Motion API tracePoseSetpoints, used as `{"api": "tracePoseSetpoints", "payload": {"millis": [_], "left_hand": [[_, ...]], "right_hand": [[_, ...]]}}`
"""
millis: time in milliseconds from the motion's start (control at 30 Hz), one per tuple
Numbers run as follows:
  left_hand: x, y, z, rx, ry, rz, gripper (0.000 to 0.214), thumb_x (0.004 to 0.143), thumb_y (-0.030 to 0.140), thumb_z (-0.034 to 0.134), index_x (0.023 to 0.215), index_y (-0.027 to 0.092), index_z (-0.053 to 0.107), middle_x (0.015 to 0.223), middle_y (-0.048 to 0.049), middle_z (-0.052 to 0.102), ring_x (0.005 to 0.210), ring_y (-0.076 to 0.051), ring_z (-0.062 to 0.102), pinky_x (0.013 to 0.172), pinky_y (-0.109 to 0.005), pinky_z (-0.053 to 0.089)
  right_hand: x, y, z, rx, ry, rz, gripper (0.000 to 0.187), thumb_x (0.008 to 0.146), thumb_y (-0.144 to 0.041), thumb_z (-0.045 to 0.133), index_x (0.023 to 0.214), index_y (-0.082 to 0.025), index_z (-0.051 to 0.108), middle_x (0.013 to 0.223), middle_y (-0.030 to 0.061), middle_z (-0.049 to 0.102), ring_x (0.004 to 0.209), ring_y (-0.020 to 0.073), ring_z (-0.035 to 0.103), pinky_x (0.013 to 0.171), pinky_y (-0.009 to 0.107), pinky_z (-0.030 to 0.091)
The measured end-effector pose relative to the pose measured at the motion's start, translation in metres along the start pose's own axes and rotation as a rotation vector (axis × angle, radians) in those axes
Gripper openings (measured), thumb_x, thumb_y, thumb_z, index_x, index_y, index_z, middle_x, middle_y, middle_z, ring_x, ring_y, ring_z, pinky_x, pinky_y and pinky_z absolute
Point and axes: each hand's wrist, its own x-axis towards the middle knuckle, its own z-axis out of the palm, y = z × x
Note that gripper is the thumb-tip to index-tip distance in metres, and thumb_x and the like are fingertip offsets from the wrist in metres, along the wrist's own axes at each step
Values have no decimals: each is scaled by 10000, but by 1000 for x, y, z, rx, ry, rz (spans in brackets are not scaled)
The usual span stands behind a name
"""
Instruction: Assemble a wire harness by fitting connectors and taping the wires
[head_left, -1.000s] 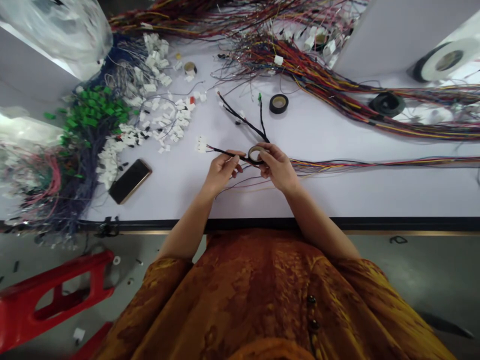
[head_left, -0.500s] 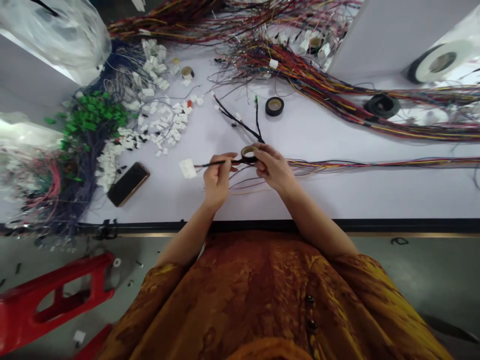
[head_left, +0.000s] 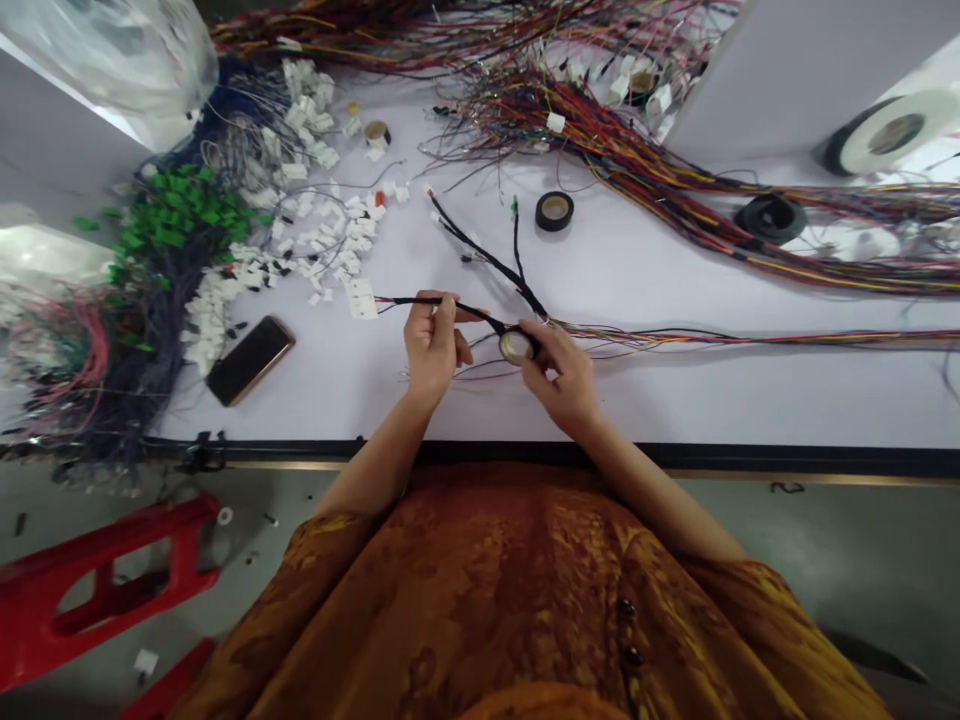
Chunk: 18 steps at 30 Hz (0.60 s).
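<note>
You've got a packed bench (head_left: 757,400) here. Thick bundles of multicoloured wire (head_left: 675,190) run across the far right, a mass of dark wires with green connectors (head_left: 176,215) sits on the left, and loose white connectors (head_left: 322,235) are scattered just right of that. A phone (head_left: 250,360) lies near the left side, and a spare roll of black tape (head_left: 554,211) sits just beyond your hands.

Right in front of you, toward the near edge of the bench, is a black-wrapped wire harness (head_left: 487,255) that forks into branches pointing to the far side, with thin coloured wires trailing off to the right. Its long branch (head_left: 457,303) runs left through your left hand (head_left: 431,350), which pinches it between thumb and curled fingers. A white connector (head_left: 361,305) lies just beside the tip of that branch. Your right hand (head_left: 566,378) has its fingers closed on a small roll of black electrical tape (head_left: 516,347), held up against the wire near the fork.

Looks to me like you're partway through taping that branch. The next move calls for taking the roll around the wire again, keeping the tape taut and overlapping the last turn as you work toward your left hand.
</note>
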Motion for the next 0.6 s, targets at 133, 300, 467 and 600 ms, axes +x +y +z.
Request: {"api": "tracePoseSetpoints", "payload": {"millis": [133, 300, 467, 600], "left_hand": [[-3, 3, 1, -63, -97, 6, 315, 937, 525, 581, 964, 226, 486, 821, -3, 753, 557, -102, 702, 472, -170, 513], [-15, 6, -1, -62, -273, 140, 250, 973, 475, 548, 971, 232, 495, 901, -32, 764, 904, -167, 760, 799, -305, 633], [-20, -1, -9, -34, -410, 183, 203, 985, 422, 547, 999, 220, 523, 973, -59, 764, 1054, -187, 728, 931, -368, 604], [-16, -2, -15, -77, -430, 151, 203, 984, 421, 547, 1006, 219, 549, 954, -55, 768, 1012, -182, 738, 928, -375, 597]], "right_hand": [[2, 1, 1, -112, -90, -131, 218, 932, -236, 529, 1113, -218, 647, 1002, 76, 606, 827, 167, 588, 760, 326, 523], [35, -5, -11, 149, 88, 229, 186, 909, -318, 611, 1023, -193, 534, 821, 5, 573, 605, 98, 507, 591, 261, 468], [69, 3, -21, 294, -352, 571, 240, 867, -323, 687, 984, -190, 525, 549, -75, 504, 400, 71, 412, 405, 206, 329], [79, 13, -23, 484, -601, 720, 136, 861, -276, 672, 897, -179, 584, 487, -56, 487, 392, 82, 409, 361, 191, 274]]}}
